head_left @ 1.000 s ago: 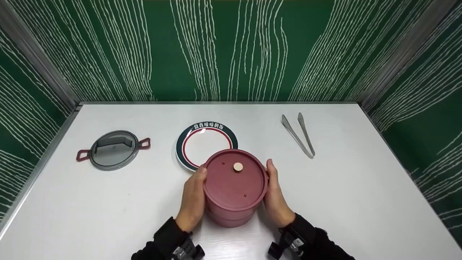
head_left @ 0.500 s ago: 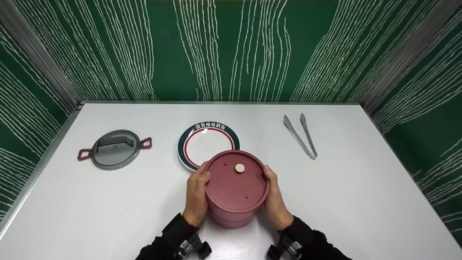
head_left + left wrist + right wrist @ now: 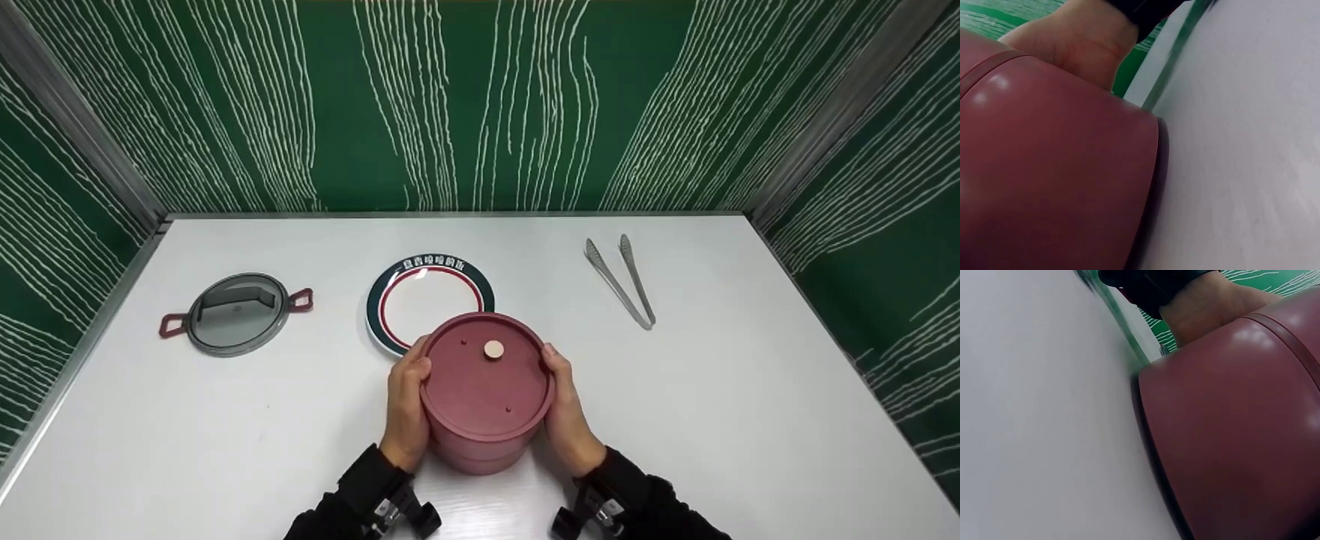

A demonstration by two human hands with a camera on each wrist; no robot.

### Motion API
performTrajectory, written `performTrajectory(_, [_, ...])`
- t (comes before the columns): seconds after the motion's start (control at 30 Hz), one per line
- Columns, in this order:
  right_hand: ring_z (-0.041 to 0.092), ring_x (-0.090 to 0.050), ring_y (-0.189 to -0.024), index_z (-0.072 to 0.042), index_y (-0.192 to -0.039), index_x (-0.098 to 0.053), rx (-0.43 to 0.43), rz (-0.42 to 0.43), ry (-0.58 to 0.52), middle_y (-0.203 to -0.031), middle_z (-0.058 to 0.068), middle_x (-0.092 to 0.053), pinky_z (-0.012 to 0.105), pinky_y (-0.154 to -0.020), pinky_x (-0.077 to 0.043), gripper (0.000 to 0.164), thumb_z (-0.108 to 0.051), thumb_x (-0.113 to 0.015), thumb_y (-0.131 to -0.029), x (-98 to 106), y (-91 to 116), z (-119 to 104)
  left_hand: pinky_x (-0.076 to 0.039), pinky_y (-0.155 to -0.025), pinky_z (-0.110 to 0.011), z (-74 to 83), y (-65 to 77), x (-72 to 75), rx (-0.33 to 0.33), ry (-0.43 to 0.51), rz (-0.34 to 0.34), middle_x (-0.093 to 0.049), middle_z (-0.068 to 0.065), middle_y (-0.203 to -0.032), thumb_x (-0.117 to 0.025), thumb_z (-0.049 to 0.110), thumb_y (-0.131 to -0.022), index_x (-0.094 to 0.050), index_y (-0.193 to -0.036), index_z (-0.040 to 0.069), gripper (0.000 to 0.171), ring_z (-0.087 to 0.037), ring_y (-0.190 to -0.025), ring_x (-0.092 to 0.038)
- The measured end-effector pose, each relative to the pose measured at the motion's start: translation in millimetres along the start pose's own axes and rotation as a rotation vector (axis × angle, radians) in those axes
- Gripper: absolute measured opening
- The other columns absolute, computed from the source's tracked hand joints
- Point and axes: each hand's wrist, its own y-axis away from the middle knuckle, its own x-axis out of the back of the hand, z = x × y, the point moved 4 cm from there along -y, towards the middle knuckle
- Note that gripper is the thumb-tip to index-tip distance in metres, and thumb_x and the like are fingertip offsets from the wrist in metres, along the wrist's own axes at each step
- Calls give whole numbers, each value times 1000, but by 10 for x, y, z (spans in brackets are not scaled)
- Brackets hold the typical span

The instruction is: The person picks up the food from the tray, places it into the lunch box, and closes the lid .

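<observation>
A maroon lidded canister (image 3: 484, 382) stands upright near the front middle of the white table, a small cream knob (image 3: 493, 349) off-centre on its flat lid. My left hand (image 3: 407, 405) grips its left side, the thumb at the rim. On the opposite side, my right hand (image 3: 566, 412) holds it the same way, with that thumb at the lid's edge. Most of the other fingers are hidden behind the body. Both wrist views show the smooth maroon wall (image 3: 1055, 163) and its dark lower edge at the table surface (image 3: 1061, 439).
Partly covered by the canister, a white plate (image 3: 420, 307) with a dark green and red rim lies just beyond it. At left is a round grey glass lid (image 3: 237, 319) with red side loops. Metal tongs (image 3: 622, 289) lie spread at the back right. Green walls enclose the table.
The left hand has shifted slightly on the canister's side, and the right thumb has come in against the lid's edge. The canister itself stays in nearly the same place.
</observation>
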Motion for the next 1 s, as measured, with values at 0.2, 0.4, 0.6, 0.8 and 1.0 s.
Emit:
performTrajectory(0.2, [7, -46, -141, -9, -155, -50, -12, 10, -5, -151, 2, -53, 19, -118, -32, 70, -55, -21, -111, -11, 6, 5, -41, -118, -19, -9, 9, 5, -21, -15, 10, -64, -22, -147, -34, 22, -104, -57, -149, -7, 58, -21, -139, -59])
performTrajectory(0.4, [6, -42, -144, -9, -156, -49, -15, 17, 19, -155, 4, -49, 20, -121, -27, 70, -54, -21, -111, -12, 6, 5, -33, -129, -33, -25, 35, 8, 49, -31, 33, -55, -23, -159, -33, 32, -107, -51, -154, -8, 64, -35, -154, -45])
performTrajectory(0.6, [4, -41, -144, -7, -156, -49, -8, 13, 4, -156, 4, -48, 17, -121, -27, 69, -52, -22, -112, 6, -6, -11, -29, -133, -43, -28, 34, 3, 72, -37, 15, -50, -26, -162, -29, 26, -108, -46, -156, -11, 63, -35, -158, -41])
performTrajectory(0.8, [9, -32, -153, -3, -160, -42, -22, -13, 37, -166, 10, -39, 19, -125, -23, 69, -49, -23, -113, 63, -21, -29, -24, -135, -49, 32, -3, 9, 93, -85, -76, -47, -24, -165, -28, 26, -109, -43, -159, -9, 63, -37, -160, -37])
performTrajectory(1.0, [33, -3, -168, 0, -170, -21, -39, -203, 223, -180, 18, -13, 54, -137, -1, 79, -55, -8, -114, 201, -32, -85, -40, -124, -27, 64, -15, 184, 56, -194, -183, -59, -8, -157, -35, 31, -110, -53, -158, 12, 54, -24, -147, -54])
